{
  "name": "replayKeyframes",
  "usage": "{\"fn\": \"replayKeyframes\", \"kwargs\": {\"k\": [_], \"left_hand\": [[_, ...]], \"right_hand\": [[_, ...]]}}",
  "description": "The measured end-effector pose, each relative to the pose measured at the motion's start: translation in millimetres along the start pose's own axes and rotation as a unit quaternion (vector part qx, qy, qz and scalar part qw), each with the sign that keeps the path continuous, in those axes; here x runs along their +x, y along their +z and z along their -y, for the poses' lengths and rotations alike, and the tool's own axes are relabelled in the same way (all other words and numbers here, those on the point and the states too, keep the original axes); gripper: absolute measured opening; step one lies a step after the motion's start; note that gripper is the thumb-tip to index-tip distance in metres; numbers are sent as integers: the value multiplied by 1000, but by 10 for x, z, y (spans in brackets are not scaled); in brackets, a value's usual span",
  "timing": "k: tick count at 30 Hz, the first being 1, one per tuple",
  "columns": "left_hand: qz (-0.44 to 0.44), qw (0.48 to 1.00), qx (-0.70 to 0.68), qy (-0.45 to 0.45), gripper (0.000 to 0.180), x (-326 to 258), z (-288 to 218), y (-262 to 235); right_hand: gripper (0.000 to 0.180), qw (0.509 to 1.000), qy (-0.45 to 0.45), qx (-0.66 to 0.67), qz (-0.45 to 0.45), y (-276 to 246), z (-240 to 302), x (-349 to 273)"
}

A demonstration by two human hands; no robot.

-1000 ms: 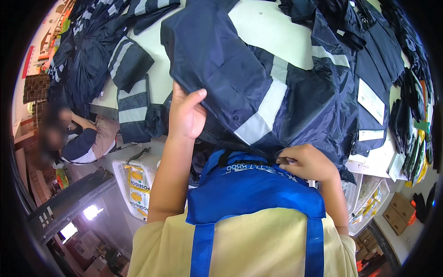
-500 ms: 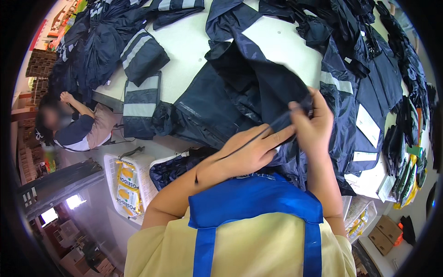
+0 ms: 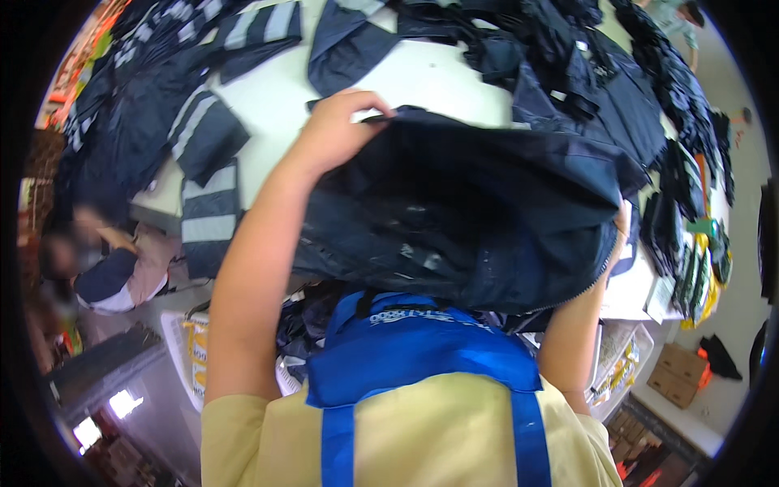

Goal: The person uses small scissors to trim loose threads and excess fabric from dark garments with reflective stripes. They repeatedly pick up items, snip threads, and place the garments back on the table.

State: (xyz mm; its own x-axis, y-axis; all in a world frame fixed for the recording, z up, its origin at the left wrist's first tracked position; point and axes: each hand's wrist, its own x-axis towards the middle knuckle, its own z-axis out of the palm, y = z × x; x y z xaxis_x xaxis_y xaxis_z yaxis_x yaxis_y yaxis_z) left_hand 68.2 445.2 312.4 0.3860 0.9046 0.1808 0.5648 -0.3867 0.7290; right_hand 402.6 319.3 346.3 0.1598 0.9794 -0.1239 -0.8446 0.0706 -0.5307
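I read this step as opening out a dark navy jacket (image 3: 479, 219), which is lifted above the near edge of the white table (image 3: 438, 77). My left hand (image 3: 337, 130) is clenched on the garment's upper edge. My right hand (image 3: 621, 231) is almost wholly behind the cloth at the zipper edge; I cannot tell its grip. The next move, in my judgement, calls for both edges held evenly so the cloth spreads flat. The jacket hides the table beneath it. More reflective-striped garments (image 3: 207, 215) hang over the left edge.
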Motion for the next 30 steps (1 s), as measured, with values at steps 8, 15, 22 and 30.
{"fn": "replayKeyframes", "kwargs": {"k": [8, 15, 22, 30], "left_hand": [[252, 915, -241, -204, 10, -107, -120, -249], [225, 970, 9, -91, 14, -360, -33, -279], [207, 958, -162, -118, 10, -372, -250, -408], [228, 908, -306, -171, 12, -374, -323, -579]], "right_hand": [[23, 997, 21, 77, -15, -207, 302, 46], [36, 972, -188, -103, -96, -554, 871, 220], [38, 960, -216, -123, -126, -384, 1183, 270], [41, 941, -258, -156, -151, -203, 1288, 346]]}}
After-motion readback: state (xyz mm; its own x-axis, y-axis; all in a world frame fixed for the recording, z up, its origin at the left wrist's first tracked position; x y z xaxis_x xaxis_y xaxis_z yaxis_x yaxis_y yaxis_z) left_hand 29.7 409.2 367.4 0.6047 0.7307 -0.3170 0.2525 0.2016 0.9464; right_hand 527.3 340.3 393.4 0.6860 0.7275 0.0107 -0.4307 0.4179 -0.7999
